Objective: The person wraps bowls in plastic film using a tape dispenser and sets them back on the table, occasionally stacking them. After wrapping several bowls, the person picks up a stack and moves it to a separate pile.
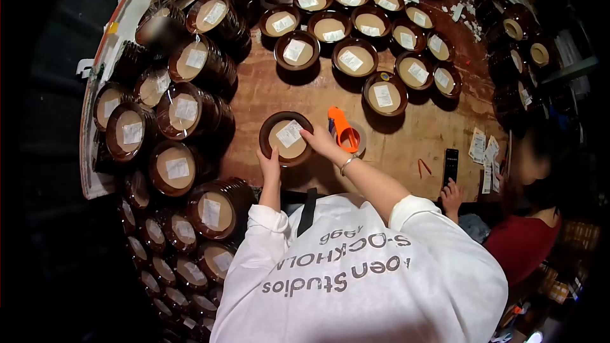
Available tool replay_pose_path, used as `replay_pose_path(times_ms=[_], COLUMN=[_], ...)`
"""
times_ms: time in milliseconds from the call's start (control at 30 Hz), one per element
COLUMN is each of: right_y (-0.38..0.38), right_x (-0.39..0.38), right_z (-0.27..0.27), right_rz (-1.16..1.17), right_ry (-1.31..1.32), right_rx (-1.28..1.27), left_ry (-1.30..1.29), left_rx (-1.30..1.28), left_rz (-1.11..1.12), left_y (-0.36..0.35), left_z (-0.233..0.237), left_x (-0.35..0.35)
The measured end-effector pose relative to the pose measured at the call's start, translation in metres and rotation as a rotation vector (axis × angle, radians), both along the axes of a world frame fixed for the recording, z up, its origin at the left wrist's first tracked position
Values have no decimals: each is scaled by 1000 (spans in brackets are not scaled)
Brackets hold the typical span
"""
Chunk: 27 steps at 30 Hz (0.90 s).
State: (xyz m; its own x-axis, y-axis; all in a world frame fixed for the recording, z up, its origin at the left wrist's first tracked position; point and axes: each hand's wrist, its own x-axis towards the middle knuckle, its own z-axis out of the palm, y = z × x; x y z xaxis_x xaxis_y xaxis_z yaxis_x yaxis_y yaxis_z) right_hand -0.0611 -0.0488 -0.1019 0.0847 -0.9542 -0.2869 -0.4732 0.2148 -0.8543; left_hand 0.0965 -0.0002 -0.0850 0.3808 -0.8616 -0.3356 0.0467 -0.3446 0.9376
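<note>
Over the front of the table, a brown glazed dish (267, 133) with a beige middle is held between both hands. A white printed label (290, 133) sits on its beige part. My left hand (270, 166) grips the dish at its lower left edge, thumb on top and the other fingers mostly hidden. At the right edge my right hand (322, 142) holds the same dish, its thumb at the label's side. Just right of that hand lies an orange tape dispenser (344, 128).
Labelled dishes (355, 60) stand in rows at the back. Wrapped stacks (184, 111) crowd the left side. To the right are red-handled tweezers or scissors (424, 168), a black phone (450, 166) under another person's hand (452, 197), and label sheets (478, 146).
</note>
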Motion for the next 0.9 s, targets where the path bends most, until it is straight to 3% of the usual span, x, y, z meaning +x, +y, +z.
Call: replay_pose_path(times_ms=[67,100,167,300,367,467,600,667,733,833,900], right_y=[-6,-7,-5,0,3,13,25,52,106,175,222], right_x=[9,12,13,15,13,12,9,0,-26,-76,-82], right_z=[-40,-34,-14,-18,-12,-34,-18,13,2,28,27], right_rz=[75,75,134,79,53,7,-20,-160,-128,103,139], right_ry=[-11,-15,57,2,-29,-105,-159,-127,-96,269,508], right_rx=[-64,-56,205,167,294,216,257,302,225,756,713], left_ry=[-8,-12,-4,8,-18,-39,-44,-4,34,50,52], left_rx=[73,80,99,155,191,187,225,205,173,225,298], left_rz=[67,68,52,73,36,23,-25,-1,32,24,-8], left_y=[4,5,8,7,7,8,9,9,13,12,15], left_z=[-11,-18,-30,-34,-34,-43,-49,-50,-56,-47,-48], left_x=[4,7,12,14,14,13,18,17,17,16,18])
